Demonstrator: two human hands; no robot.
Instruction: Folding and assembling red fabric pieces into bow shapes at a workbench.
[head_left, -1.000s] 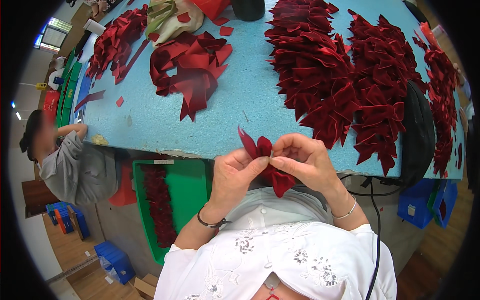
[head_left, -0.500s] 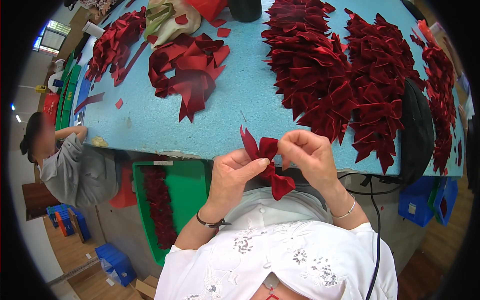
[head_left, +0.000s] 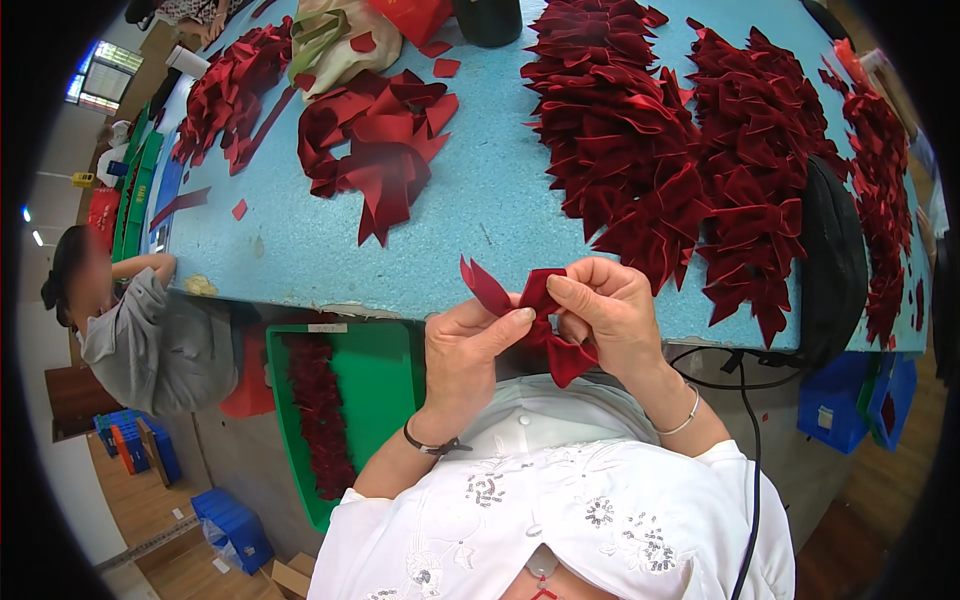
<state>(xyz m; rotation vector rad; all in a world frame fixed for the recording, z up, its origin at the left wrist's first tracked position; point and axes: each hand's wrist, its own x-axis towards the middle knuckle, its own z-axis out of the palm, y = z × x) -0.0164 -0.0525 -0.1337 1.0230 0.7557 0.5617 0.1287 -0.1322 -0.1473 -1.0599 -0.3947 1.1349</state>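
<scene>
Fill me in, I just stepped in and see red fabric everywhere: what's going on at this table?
A person in a white top holds a dark red ribbon bow in both hands at the near edge of the blue table. The left hand pinches one side and the right hand pinches the middle. Big piles of finished red bows lie on the table to the right, loose ribbon pieces to the left. A green tray with more red pieces sits below the table, and another person is at the left.
</scene>
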